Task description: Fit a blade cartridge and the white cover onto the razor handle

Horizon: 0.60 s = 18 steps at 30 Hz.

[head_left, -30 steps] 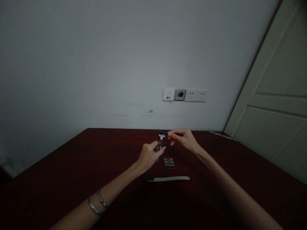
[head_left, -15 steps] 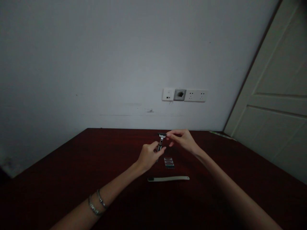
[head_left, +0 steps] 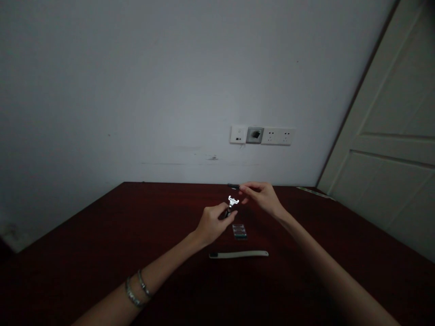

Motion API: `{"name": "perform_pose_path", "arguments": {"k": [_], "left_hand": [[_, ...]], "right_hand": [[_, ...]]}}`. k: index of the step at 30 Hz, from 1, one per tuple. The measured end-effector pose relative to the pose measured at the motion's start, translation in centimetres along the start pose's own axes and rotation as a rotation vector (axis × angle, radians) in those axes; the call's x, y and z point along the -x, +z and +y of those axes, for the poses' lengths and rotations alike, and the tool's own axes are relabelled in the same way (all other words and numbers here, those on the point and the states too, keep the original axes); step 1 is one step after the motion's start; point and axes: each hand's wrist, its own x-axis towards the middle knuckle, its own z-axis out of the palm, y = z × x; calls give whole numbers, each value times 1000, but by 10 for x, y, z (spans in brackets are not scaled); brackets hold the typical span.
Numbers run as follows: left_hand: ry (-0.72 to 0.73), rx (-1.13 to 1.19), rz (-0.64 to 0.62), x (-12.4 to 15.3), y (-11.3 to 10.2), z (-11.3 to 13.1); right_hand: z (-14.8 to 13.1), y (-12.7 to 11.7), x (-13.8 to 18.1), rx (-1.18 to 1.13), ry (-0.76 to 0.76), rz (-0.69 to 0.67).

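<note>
My left hand [head_left: 213, 222] is closed around a razor handle [head_left: 231, 204], whose bare silver head points up. Just above and to the right, my right hand [head_left: 261, 197] pinches a small dark blade cartridge [head_left: 233, 186], which is apart from the handle. Both hands hover over the dark red table [head_left: 102, 253]. Below them on the table lies a small clear cartridge case [head_left: 239, 231], and nearer to me a long pale strip [head_left: 239, 254] lies flat.
A white wall with a row of sockets [head_left: 261, 135] stands behind the table. A pale door [head_left: 390, 149] is at the right. A thin light object [head_left: 314, 192] lies near the table's far right corner. Two bracelets [head_left: 137, 288] sit on my left wrist.
The cartridge has come off the razor handle: my right hand lifted it up and away. My left hand lowered the handle a little, its silver head bare.
</note>
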Motion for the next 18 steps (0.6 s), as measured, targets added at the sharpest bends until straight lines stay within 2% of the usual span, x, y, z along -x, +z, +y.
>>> {"name": "perform_pose_path", "arguments": {"k": [2, 5, 8, 12, 18], "left_hand": [[-59, 109, -11, -1, -1, 6], [-222, 342, -32, -4, -3, 15], [-332, 459, 20, -8, -4, 21], [-397, 520, 110, -13, -4, 21], [-440, 649, 93, -14, 0, 18]], "right_hand": [[0, -1, -1, 9, 12, 19], [2, -2, -2, 8, 21, 15], [5, -3, -2, 3, 23, 11], [9, -4, -3, 5, 26, 17], [8, -4, -4, 27, 43, 17]]}}
